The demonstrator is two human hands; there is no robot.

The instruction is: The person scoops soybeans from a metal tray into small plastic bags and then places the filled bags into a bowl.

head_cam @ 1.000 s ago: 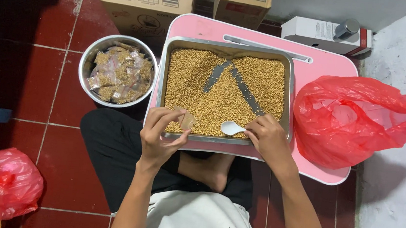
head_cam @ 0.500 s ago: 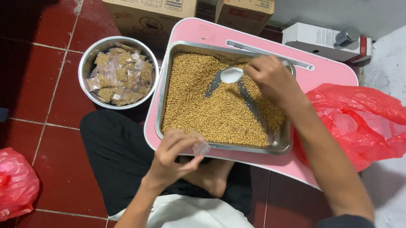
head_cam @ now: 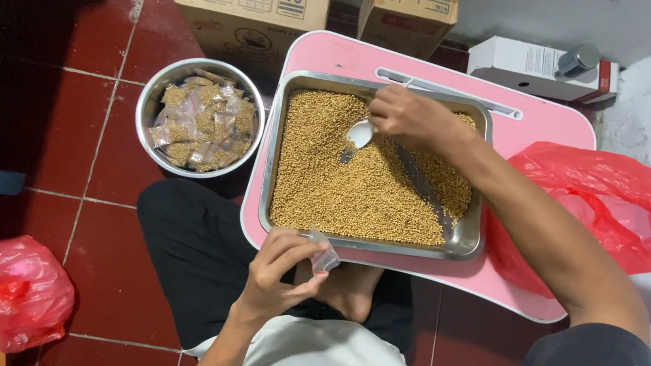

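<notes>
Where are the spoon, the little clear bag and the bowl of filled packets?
spoon [head_cam: 360,133], head view, on its white bowl.
little clear bag [head_cam: 325,258], head view, on its plastic below the left fingers.
bowl of filled packets [head_cam: 147,101], head view, on its steel rim.

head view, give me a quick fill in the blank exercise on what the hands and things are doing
1. The right hand holds a white spoon over the rectangular metal tray of golden ____.
2. The left hand pinches a small clear plastic ____.
3. The round steel bowl holds filled ____.
4. The tray rests on a ____ table.

Missing: grains; bag; packets; pink
</notes>
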